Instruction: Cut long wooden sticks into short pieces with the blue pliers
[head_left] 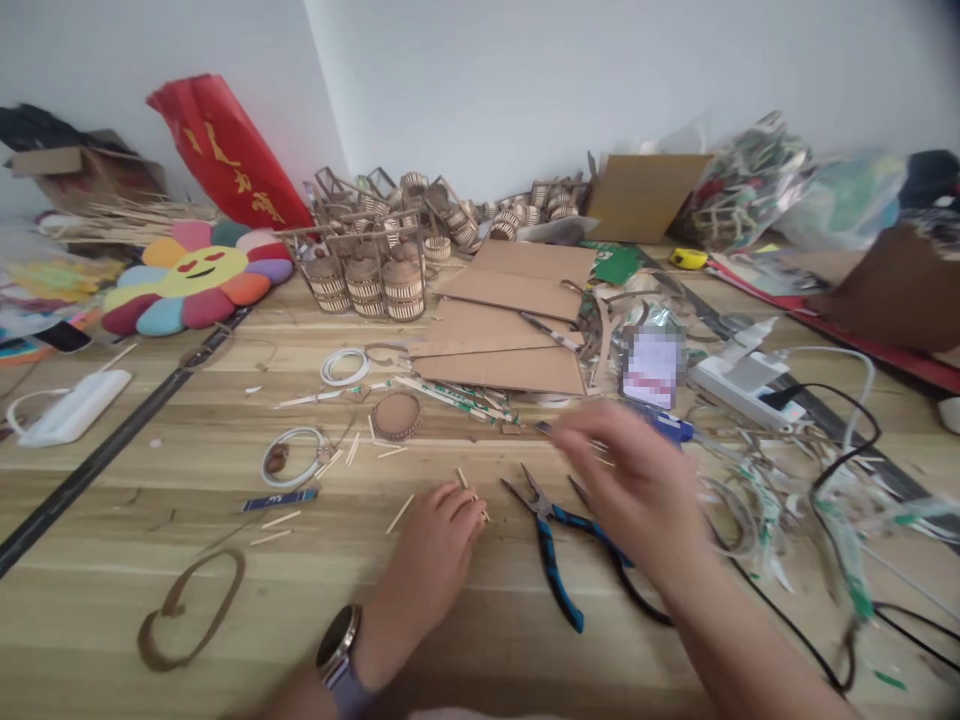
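Watching this over the head feed, I'd call it partway along. Stuff that looks done: three brown-topped slatted mini baskets (365, 285) standing in a row on the far side, left of centre, plus a jumble of similar baskets (461, 222) behind them. Not done, as far as I can judge: the round brown base (397, 415) nearer the middle has no slats standing on it, and loose pale sticks (353, 449) lie scattered around it and off to the left.

My left hand (442, 525) is low on the near side of the counter (300, 575), fingers bent over a few thin sticks (466, 482). It's touching them, but I can't tell if that grip is really pinching any. My right hand (626, 475) is raised off to the right, fingers curled in and kinda blurry, so no clue how closed that grip is or whether anything's in it. Needle-nose pliers (541, 510) lie spread between the hands.
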